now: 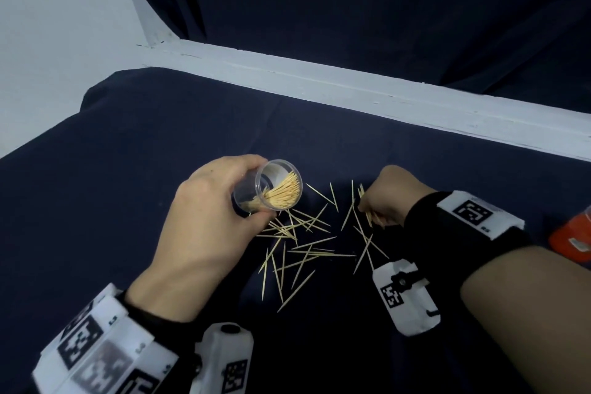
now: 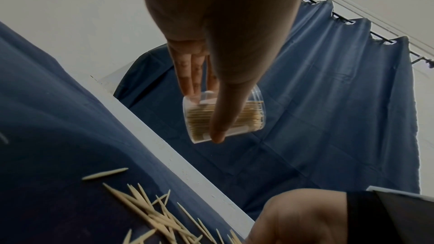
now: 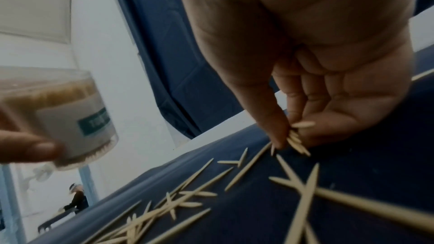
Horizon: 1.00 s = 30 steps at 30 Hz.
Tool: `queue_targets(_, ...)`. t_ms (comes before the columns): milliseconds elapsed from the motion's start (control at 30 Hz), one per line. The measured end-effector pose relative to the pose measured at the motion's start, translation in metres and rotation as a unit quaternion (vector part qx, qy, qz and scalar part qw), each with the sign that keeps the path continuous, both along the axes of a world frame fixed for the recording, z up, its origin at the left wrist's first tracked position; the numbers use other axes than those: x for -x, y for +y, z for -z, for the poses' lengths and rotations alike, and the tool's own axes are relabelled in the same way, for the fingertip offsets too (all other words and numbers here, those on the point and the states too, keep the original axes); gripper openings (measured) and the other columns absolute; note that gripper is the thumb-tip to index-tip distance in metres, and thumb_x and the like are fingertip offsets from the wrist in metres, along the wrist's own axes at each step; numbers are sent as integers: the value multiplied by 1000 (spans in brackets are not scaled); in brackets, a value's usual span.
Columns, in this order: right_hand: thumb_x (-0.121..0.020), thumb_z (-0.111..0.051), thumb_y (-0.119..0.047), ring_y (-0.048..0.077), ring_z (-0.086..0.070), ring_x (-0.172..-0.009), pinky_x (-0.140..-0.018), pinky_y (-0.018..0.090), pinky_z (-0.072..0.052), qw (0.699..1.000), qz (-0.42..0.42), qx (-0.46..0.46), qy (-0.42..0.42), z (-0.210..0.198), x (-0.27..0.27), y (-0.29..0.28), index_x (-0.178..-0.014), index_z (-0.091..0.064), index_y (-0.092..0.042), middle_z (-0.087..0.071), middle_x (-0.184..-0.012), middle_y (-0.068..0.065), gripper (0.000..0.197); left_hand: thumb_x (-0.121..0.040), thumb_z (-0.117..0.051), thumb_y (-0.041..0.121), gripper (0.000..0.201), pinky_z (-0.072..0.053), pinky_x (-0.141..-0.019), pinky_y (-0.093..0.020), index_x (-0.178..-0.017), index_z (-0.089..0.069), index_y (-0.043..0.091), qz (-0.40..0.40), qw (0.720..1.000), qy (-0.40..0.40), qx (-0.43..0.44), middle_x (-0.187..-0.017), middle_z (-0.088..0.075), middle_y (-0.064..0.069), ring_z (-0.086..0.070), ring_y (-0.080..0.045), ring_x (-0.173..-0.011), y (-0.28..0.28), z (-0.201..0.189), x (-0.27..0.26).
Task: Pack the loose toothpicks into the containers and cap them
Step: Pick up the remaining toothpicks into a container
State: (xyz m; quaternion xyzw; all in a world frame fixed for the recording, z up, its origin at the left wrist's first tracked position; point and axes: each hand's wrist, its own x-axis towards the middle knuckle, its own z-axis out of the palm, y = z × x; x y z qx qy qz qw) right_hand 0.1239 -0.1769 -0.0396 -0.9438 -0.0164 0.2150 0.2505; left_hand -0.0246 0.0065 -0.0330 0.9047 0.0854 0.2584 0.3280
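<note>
My left hand (image 1: 211,217) grips a clear round toothpick container (image 1: 270,187), tilted with its open mouth toward the right and partly filled with toothpicks. From the left wrist the container (image 2: 225,116) sits between my thumb and fingers. Several loose toothpicks (image 1: 300,246) lie scattered on the dark blue cloth between my hands. My right hand (image 1: 388,198) is down on the cloth and pinches a small bundle of toothpicks (image 3: 297,141) between thumb and fingertips. No cap is visible.
An orange object (image 1: 572,237) lies at the right edge of the cloth. A white ledge (image 1: 351,86) runs along the far side of the table, with a dark curtain (image 1: 351,9) behind it.
</note>
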Motion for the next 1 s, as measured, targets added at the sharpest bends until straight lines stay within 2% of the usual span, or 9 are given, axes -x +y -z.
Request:
queue_targets(67,-85,-60,-4,9,-54,-40,-32,11,-37,1000,2,-7,-12,1,-1,4,-61,-44,-13,-49,-36,-4,31,-59,-87,19,52,-47,-85,-25,-107,-67,27,-2,1000,4,0,-98,-63,16,-61,-10,-95,0,0,0)
queue_targets(167,-90,-60,-19,25,-57,-74,-55,24,-43,997,-33,58,-50,-2,3,21,-60,-39,-14,-45,-61,3,37,-59,-87,19,53,-46,-85,-23,-108,-67,27,-4,1000,8,-3,-98,-63,17,-61,-10,-96,1,0,0)
queue_targets(233,-86,-67,-34,26,-55,-80,-58,26,-39,989,-60,117,-66,-4,7,32,-61,-37,-12,-46,-65,4,44,-59,-87,19,53,-46,-84,-22,-108,-67,28,-6,1000,8,-2,-97,-62,18,-61,-10,-95,1,0,0)
queue_targets(367,-86,-68,-19,27,-61,-99,-68,27,-40,981,-80,159,-81,-2,14,44,-66,-38,-10,-61,-102,10,38,-59,-87,18,53,-47,-83,-24,-107,-67,27,-6,1000,5,-9,-95,-60,20,-62,-11,-93,2,-1,0)
queue_targets(533,-87,-58,-6,22,-54,-73,-60,27,-43,981,-134,111,-90,4,19,46,-66,-45,-10,-48,-70,4,26,-60,-87,18,51,-46,-84,-25,-107,-67,27,-6,1000,5,-2,-97,-63,17,-62,-10,-94,1,-1,1)
queue_targets(633,-85,-67,-14,21,-64,-81,-72,31,-54,978,-180,72,-82,4,20,46,-86,-67,-7,-65,-86,7,8,-60,-87,17,51,-46,-84,-24,-106,-67,28,-6,1000,7,-1,-97,-63,18,-61,-10,-94,0,-1,1)
queue_targets(733,-89,-64,-13,20,-65,-90,-83,32,-54,970,-223,72,-72,2,24,49,-97,-71,-9,-69,-99,6,12,-60,-87,18,52,-46,-84,-25,-107,-67,28,-6,1000,7,1,-98,-63,17,-61,-11,-95,0,-1,1)
queue_targets(900,-79,-74,-36,23,-60,-99,-83,32,-51,939,-316,113,-80,-2,38,51,-112,-62,-4,-61,-110,8,47,-59,-88,17,54,-47,-86,-27,-109,-67,25,-13,1000,11,-14,-100,-65,14,-61,-12,-97,0,0,0)
queue_targets(1000,-74,-80,-26,23,-62,-89,-73,29,-51,927,-332,128,-119,-1,44,48,-108,-63,-8,-63,-105,7,42,-59,-88,16,56,-48,-88,-30,-110,-67,24,-16,1000,12,-18,-102,-65,13,-61,-12,-99,0,0,0)
